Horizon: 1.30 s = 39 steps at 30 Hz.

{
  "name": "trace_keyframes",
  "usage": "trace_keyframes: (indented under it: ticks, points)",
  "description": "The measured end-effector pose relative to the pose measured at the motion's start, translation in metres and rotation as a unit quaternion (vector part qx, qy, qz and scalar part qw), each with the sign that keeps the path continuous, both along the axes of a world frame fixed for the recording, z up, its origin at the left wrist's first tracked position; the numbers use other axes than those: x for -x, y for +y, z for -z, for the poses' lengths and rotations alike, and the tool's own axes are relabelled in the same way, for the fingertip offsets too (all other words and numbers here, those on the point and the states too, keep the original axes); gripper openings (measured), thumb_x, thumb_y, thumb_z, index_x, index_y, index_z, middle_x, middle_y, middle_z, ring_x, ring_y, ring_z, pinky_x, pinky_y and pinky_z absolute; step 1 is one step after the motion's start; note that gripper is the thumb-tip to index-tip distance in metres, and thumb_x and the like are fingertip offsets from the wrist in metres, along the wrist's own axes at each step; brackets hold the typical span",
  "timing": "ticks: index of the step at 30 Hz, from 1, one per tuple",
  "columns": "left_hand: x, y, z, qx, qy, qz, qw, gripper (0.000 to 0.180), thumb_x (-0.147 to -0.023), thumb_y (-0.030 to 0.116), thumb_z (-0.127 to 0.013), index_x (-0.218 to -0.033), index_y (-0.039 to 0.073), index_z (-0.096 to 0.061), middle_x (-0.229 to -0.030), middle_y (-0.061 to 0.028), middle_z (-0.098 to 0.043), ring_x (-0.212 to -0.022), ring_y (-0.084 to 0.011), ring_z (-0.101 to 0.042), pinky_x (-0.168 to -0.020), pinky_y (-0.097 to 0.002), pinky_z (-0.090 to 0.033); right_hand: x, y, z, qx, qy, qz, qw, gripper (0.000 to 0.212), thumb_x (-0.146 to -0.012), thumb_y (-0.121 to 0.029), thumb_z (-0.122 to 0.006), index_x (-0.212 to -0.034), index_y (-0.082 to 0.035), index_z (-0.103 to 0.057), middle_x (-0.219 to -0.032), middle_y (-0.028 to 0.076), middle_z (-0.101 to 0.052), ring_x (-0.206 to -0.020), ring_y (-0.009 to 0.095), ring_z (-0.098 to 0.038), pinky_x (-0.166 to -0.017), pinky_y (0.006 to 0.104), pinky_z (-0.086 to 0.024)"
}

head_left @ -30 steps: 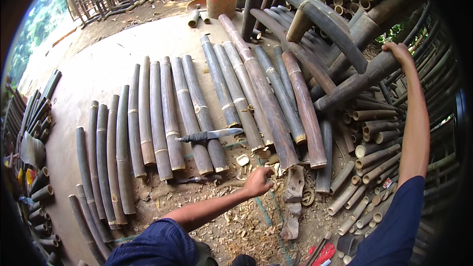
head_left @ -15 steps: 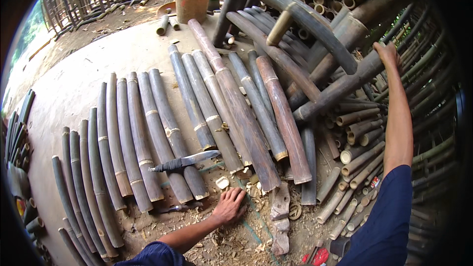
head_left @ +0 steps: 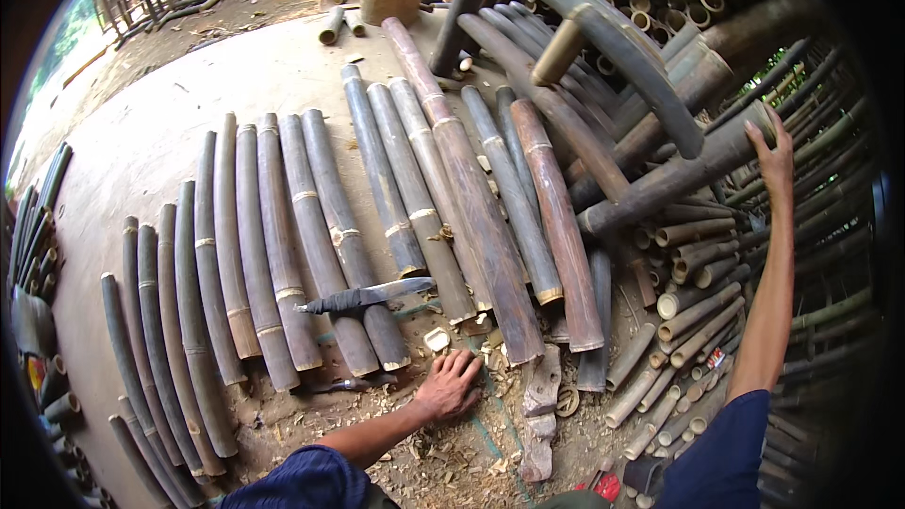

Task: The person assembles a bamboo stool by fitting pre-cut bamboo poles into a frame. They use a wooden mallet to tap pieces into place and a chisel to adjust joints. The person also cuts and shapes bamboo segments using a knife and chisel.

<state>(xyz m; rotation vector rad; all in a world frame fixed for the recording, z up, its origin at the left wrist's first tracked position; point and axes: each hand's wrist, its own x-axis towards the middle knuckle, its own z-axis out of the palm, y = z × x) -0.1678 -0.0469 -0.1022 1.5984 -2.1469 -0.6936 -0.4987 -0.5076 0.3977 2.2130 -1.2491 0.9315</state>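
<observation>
Low to the ground. My left hand (head_left: 450, 386) is palm down on the wood shavings (head_left: 415, 452), fingers slightly spread; I can't tell whether anything lies under the palm. My right hand (head_left: 773, 151) is out at the far-right end of a thick bamboo pole (head_left: 683, 172), thumb and fingers parted against it; how firmly it holds, I can't tell. The pole slants beside a curved dark rail (head_left: 603, 28), above stacked short bamboo pieces (head_left: 702, 311).

Hazards, as I judge them: the pole could swing or drop if the right hand, with only its end, slipped. Loose shavings could slide under the left palm if weight went onto it. The knife (head_left: 368, 297) lies unsecured across two round bamboo lengths (head_left: 349, 344); if knocked, they could roll and tip its blade toward my left fingers.
</observation>
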Motion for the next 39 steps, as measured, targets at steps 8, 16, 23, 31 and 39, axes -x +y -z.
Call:
trace_keyframes:
  ticks: [8, 16, 23, 31, 39]
  points:
    - [0.0, 0.001, -0.002, -0.011, -0.015, -0.011, 1.0, 0.071, -0.103, 0.048, -0.055, -0.159, 0.008, -0.037, -0.158, -0.0218, -0.04, -0.149, -0.0389, -0.035, -0.121, -0.0515, -0.026, -0.081, 0.014, 0.017, 0.036, -0.058, 0.045, 0.997, 0.06, -0.094, -0.05, -0.074, -0.133, -0.005, -0.065, -0.113, 0.027, -0.074, -0.11, 0.044, -0.07, -0.096, 0.0479, -0.053]
    - [-0.001, -0.003, 0.0, -0.005, 0.007, -0.014, 1.0, 0.071, -0.099, 0.045, -0.062, -0.155, 0.009, -0.041, -0.156, -0.0209, -0.04, -0.15, -0.0394, -0.034, -0.121, -0.0541, -0.027, -0.039, 0.0, 0.086, -0.016, -0.236, -0.036, 0.971, 0.123, -0.085, -0.061, -0.083, -0.162, 0.009, -0.019, -0.161, 0.033, -0.033, -0.149, 0.038, -0.039, -0.122, 0.0432, -0.033]
    - [0.011, -0.005, -0.007, -0.038, 0.034, 0.0, 0.999, 0.075, -0.095, 0.047, -0.066, -0.155, 0.008, -0.041, -0.155, -0.021, -0.041, -0.15, -0.0399, -0.033, -0.121, -0.0555, -0.027, 0.011, 0.174, 0.285, -0.334, -0.412, 0.055, 0.846, 0.084, -0.099, -0.048, -0.073, -0.158, -0.002, -0.034, -0.132, 0.017, -0.058, -0.124, 0.023, -0.057, -0.107, 0.0383, -0.045]
    - [0.005, -0.003, -0.016, -0.023, 0.018, -0.015, 0.999, 0.073, -0.096, 0.048, -0.065, -0.154, 0.009, -0.043, -0.153, -0.0203, -0.041, -0.148, -0.0396, -0.035, -0.122, -0.0551, -0.027, -0.019, 0.167, 0.261, -0.296, -0.433, 0.012, 0.852, 0.099, -0.092, -0.055, -0.077, -0.163, -0.004, -0.03, -0.158, 0.024, -0.043, -0.145, 0.039, -0.043, -0.118, 0.0505, -0.036]
    - [0.0, -0.001, 0.001, -0.005, 0.004, -0.016, 1.0, 0.075, -0.096, 0.051, -0.065, -0.156, 0.01, -0.041, -0.155, -0.0202, -0.041, -0.15, -0.0391, -0.034, -0.122, -0.0543, -0.027, -0.063, 0.002, 0.245, -0.332, -0.476, -0.023, 0.814, 0.131, -0.083, -0.075, -0.075, -0.163, 0.011, -0.018, -0.167, 0.026, -0.034, -0.155, 0.035, -0.032, -0.125, 0.0455, -0.028]
